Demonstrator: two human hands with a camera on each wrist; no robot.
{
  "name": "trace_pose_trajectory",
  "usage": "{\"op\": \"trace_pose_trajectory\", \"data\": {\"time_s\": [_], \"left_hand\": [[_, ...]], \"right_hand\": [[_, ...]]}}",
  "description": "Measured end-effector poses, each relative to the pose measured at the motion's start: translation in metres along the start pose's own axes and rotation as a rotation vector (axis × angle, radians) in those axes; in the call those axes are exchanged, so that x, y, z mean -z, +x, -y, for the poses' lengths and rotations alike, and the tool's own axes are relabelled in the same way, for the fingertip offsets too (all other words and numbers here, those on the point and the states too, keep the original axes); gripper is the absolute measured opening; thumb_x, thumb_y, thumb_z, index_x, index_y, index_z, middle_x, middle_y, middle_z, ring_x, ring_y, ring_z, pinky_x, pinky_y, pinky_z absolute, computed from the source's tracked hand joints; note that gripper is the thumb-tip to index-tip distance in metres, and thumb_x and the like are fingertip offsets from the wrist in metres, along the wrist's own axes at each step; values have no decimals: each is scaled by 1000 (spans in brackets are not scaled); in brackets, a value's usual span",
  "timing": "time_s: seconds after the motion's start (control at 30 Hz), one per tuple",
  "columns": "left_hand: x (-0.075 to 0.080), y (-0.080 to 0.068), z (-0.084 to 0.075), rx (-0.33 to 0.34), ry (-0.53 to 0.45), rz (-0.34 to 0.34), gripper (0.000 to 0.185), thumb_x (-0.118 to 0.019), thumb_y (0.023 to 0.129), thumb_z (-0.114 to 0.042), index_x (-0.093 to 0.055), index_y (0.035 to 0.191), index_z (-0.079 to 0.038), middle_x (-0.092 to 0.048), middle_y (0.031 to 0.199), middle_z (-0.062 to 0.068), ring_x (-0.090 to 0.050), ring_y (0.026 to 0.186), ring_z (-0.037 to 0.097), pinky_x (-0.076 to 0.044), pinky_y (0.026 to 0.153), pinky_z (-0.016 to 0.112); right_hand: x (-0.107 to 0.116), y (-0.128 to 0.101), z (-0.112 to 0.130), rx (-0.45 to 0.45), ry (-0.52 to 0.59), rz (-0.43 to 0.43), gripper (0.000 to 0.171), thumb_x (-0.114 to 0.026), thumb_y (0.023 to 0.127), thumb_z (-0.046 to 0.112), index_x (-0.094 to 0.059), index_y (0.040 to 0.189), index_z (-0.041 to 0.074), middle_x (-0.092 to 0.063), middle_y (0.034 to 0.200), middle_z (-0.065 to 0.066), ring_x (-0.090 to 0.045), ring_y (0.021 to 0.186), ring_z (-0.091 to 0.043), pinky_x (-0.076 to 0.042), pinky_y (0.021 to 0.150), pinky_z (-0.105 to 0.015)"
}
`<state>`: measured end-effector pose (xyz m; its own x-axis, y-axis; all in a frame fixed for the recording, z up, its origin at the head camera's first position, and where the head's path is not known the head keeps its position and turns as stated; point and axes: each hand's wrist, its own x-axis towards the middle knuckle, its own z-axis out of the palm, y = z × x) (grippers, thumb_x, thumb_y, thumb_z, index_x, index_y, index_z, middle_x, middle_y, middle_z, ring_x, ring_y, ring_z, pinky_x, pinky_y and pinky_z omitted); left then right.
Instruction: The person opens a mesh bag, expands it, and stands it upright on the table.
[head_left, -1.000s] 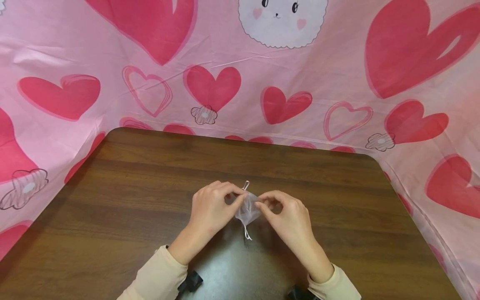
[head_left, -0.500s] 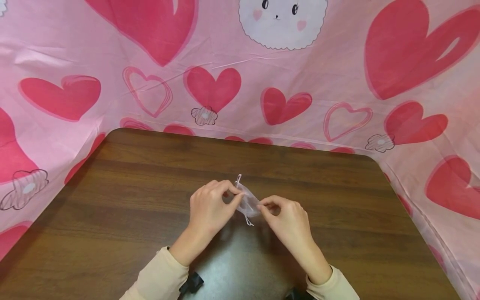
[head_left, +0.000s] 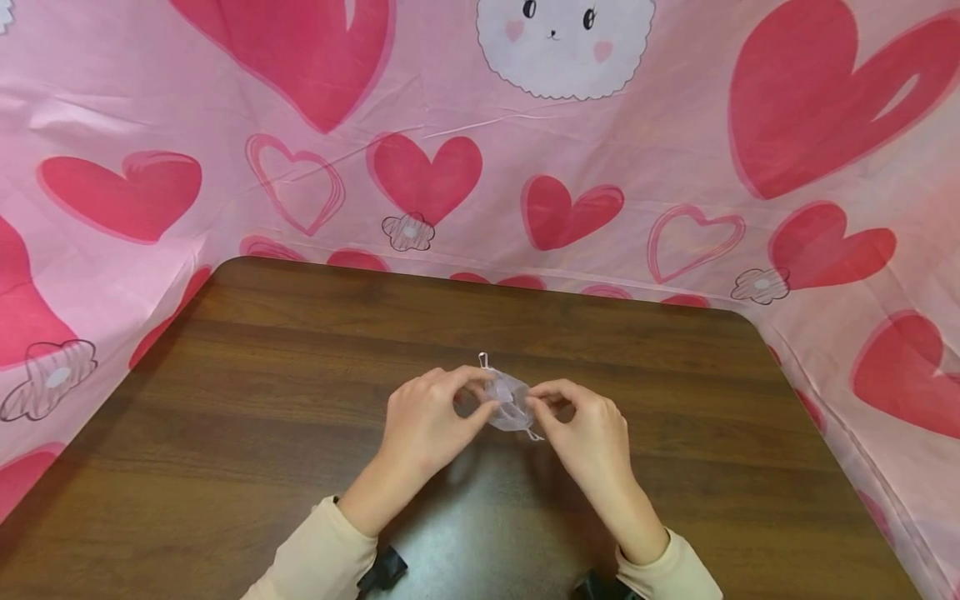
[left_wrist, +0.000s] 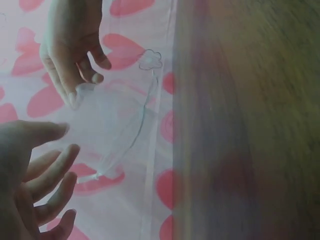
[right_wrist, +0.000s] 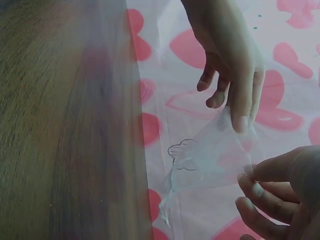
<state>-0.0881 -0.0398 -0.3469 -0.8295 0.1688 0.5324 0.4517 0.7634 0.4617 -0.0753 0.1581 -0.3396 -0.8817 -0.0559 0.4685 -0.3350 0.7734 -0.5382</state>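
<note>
A small sheer white drawstring pouch (head_left: 510,402) is held above the table in the head view, a string loop at its upper left and string ends at its lower right. My right hand (head_left: 592,425) pinches its right edge between thumb and fingers; the right wrist view shows the pinched edge of the pouch (right_wrist: 215,155). At the pouch's left side is my left hand (head_left: 431,421), thumb and index finger parted. In the left wrist view, the left hand's fingers (left_wrist: 62,160) are spread beside the thin fabric (left_wrist: 107,125). Whatever the pouch contains cannot be made out.
Below the hands lies a dark brown wooden table (head_left: 300,350) with rounded far corners. A pink cloth (head_left: 660,133) with hearts hangs behind it and along both sides. Black wrist devices (head_left: 384,570) show near both cuffs.
The pouch has turned between the hands, its lower string ends swinging to the right. The left thumb and index finger have spread apart. The right hand has shifted slightly right.
</note>
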Motion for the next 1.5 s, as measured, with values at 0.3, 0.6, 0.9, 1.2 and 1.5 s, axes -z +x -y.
{"op": "trace_pose_trajectory", "data": {"time_s": [0.3, 0.6, 0.9, 1.2, 1.5], "left_hand": [[1, 0, -1, -20, 58, -50, 17, -82, 79, -37, -79, 94, -31, -58, 68, -18, -46, 59, 3, -39, 52, 27], [2, 1, 4, 29, 1, -69, 11, -81, 81, -32, -79, 92, -30, -60, 66, -13, -51, 61, 3, -40, 54, 29], [4, 3, 6, 45, -74, -88, 9, -82, 81, -30, -80, 90, -30, -64, 76, -17, -59, 66, 5, -41, 53, 29], [6, 6, 10, 76, -144, -116, 8, -83, 81, -29, -80, 89, -31, -61, 80, -20, -57, 66, 2, -40, 52, 28], [8, 5, 10, 140, -179, -109, 10, -83, 82, -31, -78, 90, -33, -62, 74, -21, -56, 67, 3, -40, 56, 32]], "right_hand": [[0, -1, -1, 70, -2, -25, 15, -86, 77, 11, -77, 87, 19, -67, 73, 11, -62, 64, -5, -44, 54, -30], [0, -2, 1, 99, 27, -26, 15, -86, 77, 14, -77, 87, 19, -69, 75, 13, -64, 66, -4, -48, 58, -32], [1, -3, 2, 108, 83, -12, 16, -86, 76, 11, -77, 88, 17, -68, 77, 11, -61, 69, -3, -49, 60, -31], [3, -2, -1, 19, 145, 67, 11, -83, 81, 13, -77, 91, 16, -71, 81, 13, -62, 72, -5, -49, 66, -27], [-6, -1, -14, -206, 257, 358, 20, -73, 91, 14, -73, 110, 8, -73, 92, 1, -68, 83, -14, -53, 76, -38]]}}
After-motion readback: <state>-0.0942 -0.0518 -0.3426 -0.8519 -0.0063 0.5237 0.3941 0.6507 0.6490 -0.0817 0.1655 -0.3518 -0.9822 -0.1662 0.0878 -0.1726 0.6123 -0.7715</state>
